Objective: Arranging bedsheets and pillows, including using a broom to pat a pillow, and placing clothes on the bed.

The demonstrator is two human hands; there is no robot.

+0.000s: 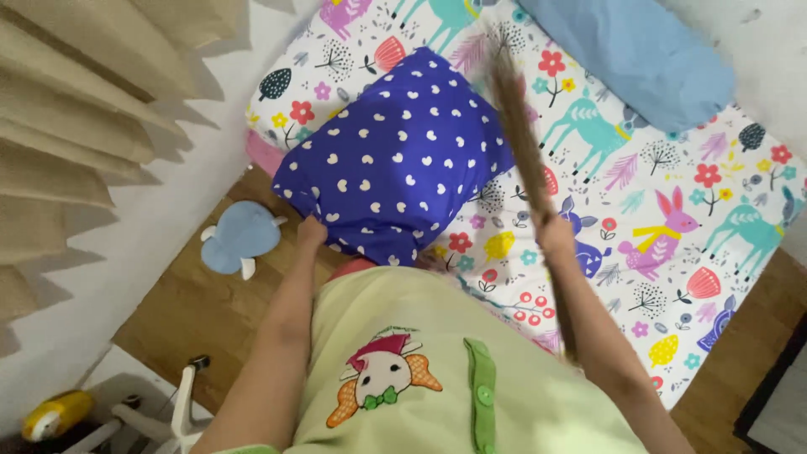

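L hand grips blue dotted pillow; R hand fisted round broom.

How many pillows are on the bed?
2. The dotted purple pillow lies at the bed's near corner, gripped by the left hand; the plain blue pillow lies at the top, partly cropped.

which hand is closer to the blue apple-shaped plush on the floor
Left. The left hand grips the corner of the dotted blue pillow, just right of the plush. The right hand, holding the broom, is far across the bed.
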